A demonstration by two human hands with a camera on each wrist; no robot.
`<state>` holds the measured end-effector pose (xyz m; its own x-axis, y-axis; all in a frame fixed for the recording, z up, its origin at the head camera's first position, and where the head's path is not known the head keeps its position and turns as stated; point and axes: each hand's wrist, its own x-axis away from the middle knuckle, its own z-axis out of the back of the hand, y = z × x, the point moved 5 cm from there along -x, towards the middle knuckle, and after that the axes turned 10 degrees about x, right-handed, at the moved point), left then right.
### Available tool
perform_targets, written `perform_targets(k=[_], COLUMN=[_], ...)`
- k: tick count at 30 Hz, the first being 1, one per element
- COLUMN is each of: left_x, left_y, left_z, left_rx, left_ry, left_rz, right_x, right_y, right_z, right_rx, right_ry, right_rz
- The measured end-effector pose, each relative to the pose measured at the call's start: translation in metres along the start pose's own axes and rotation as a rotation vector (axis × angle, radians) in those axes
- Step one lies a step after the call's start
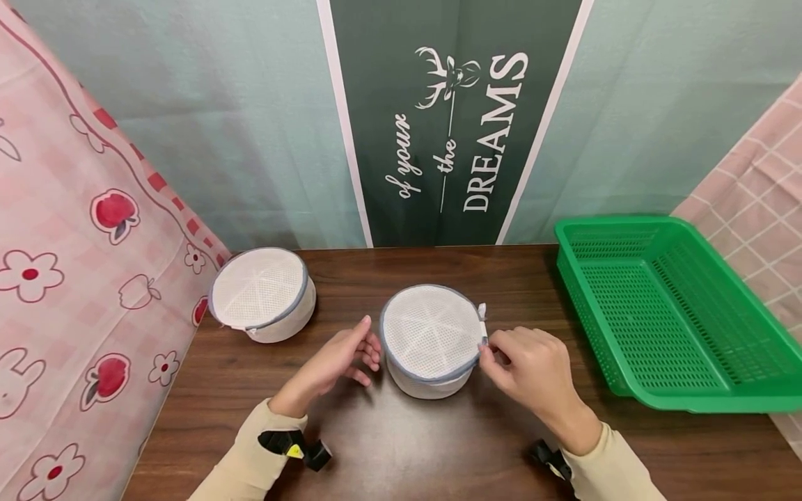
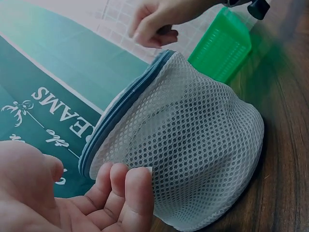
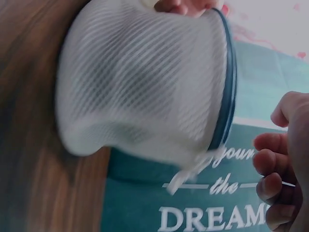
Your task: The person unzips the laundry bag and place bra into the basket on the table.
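A round white mesh laundry bag [image 1: 432,334] with a blue zipper round its top edge stands upright on the wooden table. Beside its left wall is my left hand [image 1: 347,355], palm turned inward and fingers loosely bent, with nothing in it. In the left wrist view the fingertips [image 2: 137,188] overlap the mesh wall [image 2: 193,135]. My right hand [image 1: 532,369] is at the bag's right rim, close to a small white tab [image 1: 482,313]. The right wrist view shows the right fingers [image 3: 270,164] loosely curled, with a gap between them and the thumb.
A second white mesh bag [image 1: 266,292] with a blue edge stands at the back left. On the right is a green plastic basket [image 1: 589,327]. Printed curtains hang behind and on both sides, meeting the wooden table [image 1: 426,452]. Black cameras are strapped to both wrists.
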<state>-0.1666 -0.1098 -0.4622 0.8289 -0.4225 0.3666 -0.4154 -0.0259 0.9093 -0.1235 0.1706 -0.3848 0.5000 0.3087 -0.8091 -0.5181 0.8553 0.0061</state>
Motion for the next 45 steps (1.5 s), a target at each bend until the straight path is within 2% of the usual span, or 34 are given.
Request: perform_targets(k=[3, 9, 18, 23, 33, 45], left_x=[-0.002, -0.006, -0.01, -0.009, -0.009, -0.012], left_y=[0.001, 0.002, 0.001, 0.001, 0.001, -0.004], left_z=[-0.001, -0.003, -0.004, -0.007, -0.008, -0.01], left_rx=[0.012, 0.043, 0.057, 0.059, -0.005, 0.038], left_ry=[-0.008, -0.019, -0.022, -0.015, 0.017, 0.053], left_rz=[-0.016, -0.057, -0.069, -0.069, -0.142, -0.101], right_x=[-0.009, -0.026, -0.037, -0.034, -0.026, -0.021], right_y=[-0.011, -0.036, -0.075, -0.084, -0.09, -0.097], right_z=[-0.005, -0.019, -0.038, -0.046, -0.053, -0.054], right_rx=[-0.026, -0.057, -0.079, -0.072, -0.025, -0.028], right_ry=[-0.047, -0.223, -0.328, -0.347, -0.384, -0.367], right_rz=[0.043, 0.094, 0.201, 0.235, 0.267, 0.302])
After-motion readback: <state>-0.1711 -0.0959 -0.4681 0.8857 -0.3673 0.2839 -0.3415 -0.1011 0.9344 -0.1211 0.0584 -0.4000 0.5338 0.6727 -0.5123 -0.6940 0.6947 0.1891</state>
